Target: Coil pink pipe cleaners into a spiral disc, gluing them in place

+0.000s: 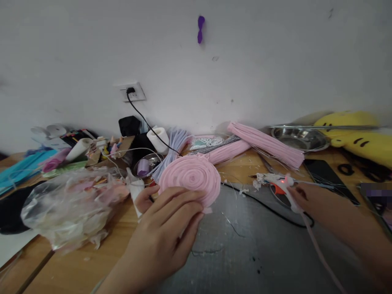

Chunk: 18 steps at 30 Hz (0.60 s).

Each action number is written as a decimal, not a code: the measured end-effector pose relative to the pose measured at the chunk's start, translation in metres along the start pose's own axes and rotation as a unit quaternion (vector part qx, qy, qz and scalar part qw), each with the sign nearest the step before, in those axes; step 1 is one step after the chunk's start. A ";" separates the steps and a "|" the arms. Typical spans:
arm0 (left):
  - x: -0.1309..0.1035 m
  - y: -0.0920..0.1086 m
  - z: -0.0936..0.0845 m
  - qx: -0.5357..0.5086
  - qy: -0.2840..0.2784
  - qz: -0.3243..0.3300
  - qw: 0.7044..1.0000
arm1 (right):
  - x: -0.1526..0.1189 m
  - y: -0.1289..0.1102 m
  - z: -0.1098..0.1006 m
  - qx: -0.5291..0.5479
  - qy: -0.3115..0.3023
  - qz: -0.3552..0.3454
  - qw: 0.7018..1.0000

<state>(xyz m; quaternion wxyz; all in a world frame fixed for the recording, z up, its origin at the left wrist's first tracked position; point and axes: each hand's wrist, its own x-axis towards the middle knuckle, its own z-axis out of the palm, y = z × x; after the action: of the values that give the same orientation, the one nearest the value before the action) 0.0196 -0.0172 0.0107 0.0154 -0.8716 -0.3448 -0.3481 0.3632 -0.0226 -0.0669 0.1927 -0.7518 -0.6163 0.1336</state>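
A flat round coil of pink strip [190, 177] is held up over the table's middle. My left hand [171, 222] grips its lower edge, with the fingers lying across the front. At the right, my right hand [301, 196] is at a white glue gun [284, 185] with a glowing red light and an orange part. Its fingers are partly hidden, and whether they close on the gun is hard to make out. A pink strip [318, 249] hangs from beside the gun toward the bottom edge.
Pink stem bundles [266, 145], a metal bowl [300, 139] and a yellow plush [358, 130] lie at the back right. A plastic bag [76, 208] of scraps sits left. A black cord [147, 122] runs from the wall socket. A dark phone [330, 179] lies right.
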 end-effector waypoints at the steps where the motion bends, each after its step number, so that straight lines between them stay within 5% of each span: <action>1: 0.001 0.000 0.000 -0.003 0.003 -0.003 1.000 | 0.007 0.004 -0.001 -0.014 -0.013 0.014 1.000; 9: 0.002 0.000 0.001 -0.007 -0.009 0.006 1.000 | 0.010 -0.003 0.006 -0.115 -0.091 0.015 0.989; 18: -0.001 -0.001 0.002 0.003 -0.012 0.011 1.000 | -0.018 -0.026 0.014 -0.154 -0.105 -0.033 0.982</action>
<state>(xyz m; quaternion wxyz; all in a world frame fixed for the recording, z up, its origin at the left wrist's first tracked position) 0.0198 -0.0166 0.0086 0.0174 -0.8797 -0.3359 -0.3363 0.3309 -0.0345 -0.0688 0.0138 -0.7336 -0.6707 0.1089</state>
